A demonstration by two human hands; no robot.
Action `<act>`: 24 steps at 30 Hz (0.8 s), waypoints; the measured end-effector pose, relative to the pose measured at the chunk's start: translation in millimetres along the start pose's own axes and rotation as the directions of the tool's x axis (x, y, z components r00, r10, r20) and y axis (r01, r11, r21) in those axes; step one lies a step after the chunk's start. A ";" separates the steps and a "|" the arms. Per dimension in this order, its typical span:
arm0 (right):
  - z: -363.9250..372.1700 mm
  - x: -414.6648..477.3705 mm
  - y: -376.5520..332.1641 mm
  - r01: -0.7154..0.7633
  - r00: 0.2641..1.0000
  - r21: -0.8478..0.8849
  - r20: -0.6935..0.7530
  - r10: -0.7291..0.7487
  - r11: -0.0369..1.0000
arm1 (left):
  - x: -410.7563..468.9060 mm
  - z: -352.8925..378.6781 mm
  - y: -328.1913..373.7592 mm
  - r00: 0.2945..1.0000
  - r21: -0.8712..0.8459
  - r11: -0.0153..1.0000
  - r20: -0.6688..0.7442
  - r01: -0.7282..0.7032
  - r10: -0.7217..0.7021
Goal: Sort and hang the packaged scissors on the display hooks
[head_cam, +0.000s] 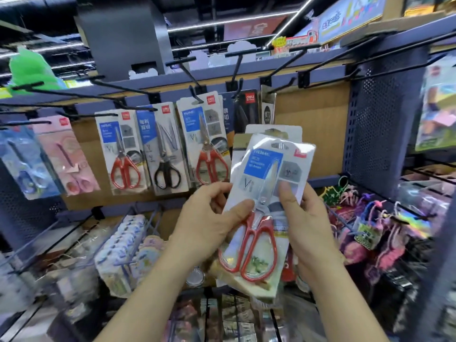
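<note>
Left hand (209,218) and right hand (306,223) clamp one blister pack (261,161).
Red-handled scissors (262,204) sealed inside; further packs (274,130) stacked behind it, mostly hidden. Display hooks (286,62) above the grip, hung packs (204,134) up-left, print blurred.

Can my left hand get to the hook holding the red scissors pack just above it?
Probably yes: open air lies between the left hand and that hook. But it grips the held pack with the right hand, so it must let go.
</note>
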State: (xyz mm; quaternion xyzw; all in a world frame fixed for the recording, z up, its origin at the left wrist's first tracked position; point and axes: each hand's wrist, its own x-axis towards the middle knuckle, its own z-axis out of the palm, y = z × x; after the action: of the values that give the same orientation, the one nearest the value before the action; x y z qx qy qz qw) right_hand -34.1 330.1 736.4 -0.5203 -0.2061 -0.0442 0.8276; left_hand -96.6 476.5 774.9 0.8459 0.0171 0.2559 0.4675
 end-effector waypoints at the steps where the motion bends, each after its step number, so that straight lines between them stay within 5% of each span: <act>1: 2.8 -1.5 0.3 -0.003 1.000 0.005 -0.007 0.003 1.000 | -0.4 -0.1 -1.4 0.999 -0.027 0.999 -0.015 0.041 -0.042; 8: 12.4 -13.9 -0.1 -0.055 0.998 0.050 0.017 0.054 0.997 | -5.5 1.9 -15.3 0.976 -0.128 0.985 -0.165 0.119 -0.140; 11: 7.9 -18.1 3.6 -0.011 0.988 -0.142 0.149 0.032 0.990 | -6.6 1.6 -18.8 0.942 -0.280 0.951 -0.266 0.128 -0.205; 16: 3.0 -19.8 1.7 -0.068 0.938 -0.189 0.322 0.128 0.980 | -10.0 2.3 -14.5 0.906 -0.388 0.917 -0.347 0.097 -0.243; 24: 9.1 -15.5 1.5 -0.064 0.951 -0.143 0.291 0.104 0.988 | 3.0 -17.2 -1.5 0.936 -0.556 0.813 -0.165 0.172 -0.311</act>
State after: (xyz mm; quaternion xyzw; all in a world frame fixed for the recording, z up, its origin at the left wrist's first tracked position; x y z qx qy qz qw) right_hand -50.5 336.6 732.6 -0.5829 -0.3025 0.0565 0.7520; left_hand -101.4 491.6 782.3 0.6347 0.1118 0.2923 0.7065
